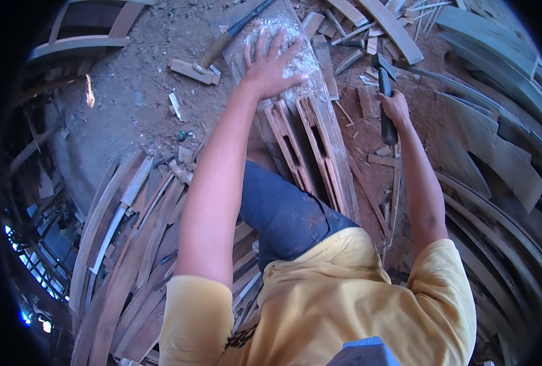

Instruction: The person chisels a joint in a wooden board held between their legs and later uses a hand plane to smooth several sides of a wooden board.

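My left hand lies with fingers spread on the far part of a thick plank, over pale dust and shavings. My right hand is closed round the dark handle of a hammer, whose head points away from me, to the right of the plank. Two narrow wooden pieces with slots cut in them, a left one and a right one, lie lengthwise on the plank, just nearer than my left hand. Left of that hand is a chisel-like tool with a wooden handle and dark shaft.
A small wood block lies on the dirt floor by the tool's handle. Curved slats and a handsaw are heaped at the left. More curved boards are stacked at the right. Offcuts litter the ground near the hammer.
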A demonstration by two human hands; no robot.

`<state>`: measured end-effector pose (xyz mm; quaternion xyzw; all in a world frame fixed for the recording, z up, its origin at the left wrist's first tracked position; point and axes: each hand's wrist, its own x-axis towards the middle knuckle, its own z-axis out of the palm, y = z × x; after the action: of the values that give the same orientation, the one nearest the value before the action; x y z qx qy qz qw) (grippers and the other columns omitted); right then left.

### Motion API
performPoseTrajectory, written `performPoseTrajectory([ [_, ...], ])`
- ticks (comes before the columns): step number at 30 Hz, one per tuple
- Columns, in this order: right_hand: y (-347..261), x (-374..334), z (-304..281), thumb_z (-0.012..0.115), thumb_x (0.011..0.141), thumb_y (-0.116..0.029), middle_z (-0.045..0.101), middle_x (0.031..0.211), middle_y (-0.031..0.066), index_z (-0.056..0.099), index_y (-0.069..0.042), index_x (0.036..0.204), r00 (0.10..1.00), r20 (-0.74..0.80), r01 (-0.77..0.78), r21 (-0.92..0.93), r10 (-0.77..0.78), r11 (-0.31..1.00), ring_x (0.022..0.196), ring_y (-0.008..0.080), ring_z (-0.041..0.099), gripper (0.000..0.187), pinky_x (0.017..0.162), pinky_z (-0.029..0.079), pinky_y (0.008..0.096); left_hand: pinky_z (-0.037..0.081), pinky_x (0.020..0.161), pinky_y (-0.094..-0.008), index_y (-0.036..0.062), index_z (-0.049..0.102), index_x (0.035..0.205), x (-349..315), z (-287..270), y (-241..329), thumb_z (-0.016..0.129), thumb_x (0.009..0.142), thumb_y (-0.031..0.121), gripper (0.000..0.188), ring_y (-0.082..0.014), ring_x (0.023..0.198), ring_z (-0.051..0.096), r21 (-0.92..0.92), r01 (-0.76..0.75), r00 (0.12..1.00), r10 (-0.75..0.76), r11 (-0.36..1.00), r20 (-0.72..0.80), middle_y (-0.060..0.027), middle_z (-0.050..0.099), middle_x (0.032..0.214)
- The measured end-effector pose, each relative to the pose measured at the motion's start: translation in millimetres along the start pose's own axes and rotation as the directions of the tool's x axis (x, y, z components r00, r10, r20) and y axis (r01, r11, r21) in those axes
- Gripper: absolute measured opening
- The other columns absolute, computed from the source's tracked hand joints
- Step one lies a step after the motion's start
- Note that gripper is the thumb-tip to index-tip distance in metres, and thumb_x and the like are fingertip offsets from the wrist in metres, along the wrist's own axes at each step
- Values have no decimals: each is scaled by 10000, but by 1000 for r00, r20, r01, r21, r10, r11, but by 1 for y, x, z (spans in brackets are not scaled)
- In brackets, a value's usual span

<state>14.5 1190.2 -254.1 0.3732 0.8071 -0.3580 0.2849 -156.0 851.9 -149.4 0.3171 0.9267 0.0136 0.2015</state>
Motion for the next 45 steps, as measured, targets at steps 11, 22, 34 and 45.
performPoseTrajectory([
  [11,102,145,115,620,885,-298,635,1279,316,440,11,1378,990,15,-127,-359,141,925,1197,481,622,608,1017,508,537,-79,1260,-579,402,82,1652,4,-33,14,814,665,706,1266,-350,1581,-140,-74,82,972,-63,994,228,-9,-71,1742],
  [22,13,283,137,457,988,-197,560,1416,131,497,-103,1444,841,-90,308,-732,-534,608,1323,339,534,467,1052,488,460,-48,1243,-632,425,170,1642,5,-40,9,835,644,668,1224,-424,1573,-107,-124,116,962,-80,986,260,-29,-28,1744],
  [34,-55,343,134,511,984,-384,545,1464,101,694,-140,1290,941,20,174,-885,-337,433,1376,317,491,432,1049,457,514,83,1198,-705,312,344,1616,6,-38,10,720,791,684,980,-445,1555,132,-59,77,975,-62,995,213,-109,207,1709],
  [45,163,199,179,800,735,-583,468,1435,217,748,-206,1227,936,-255,-330,-411,241,850,1316,397,488,621,1099,412,536,42,1183,-723,256,289,1636,21,-54,20,768,758,660,1079,-592,1484,32,58,170,830,-175,984,529,-224,29,1688],
])
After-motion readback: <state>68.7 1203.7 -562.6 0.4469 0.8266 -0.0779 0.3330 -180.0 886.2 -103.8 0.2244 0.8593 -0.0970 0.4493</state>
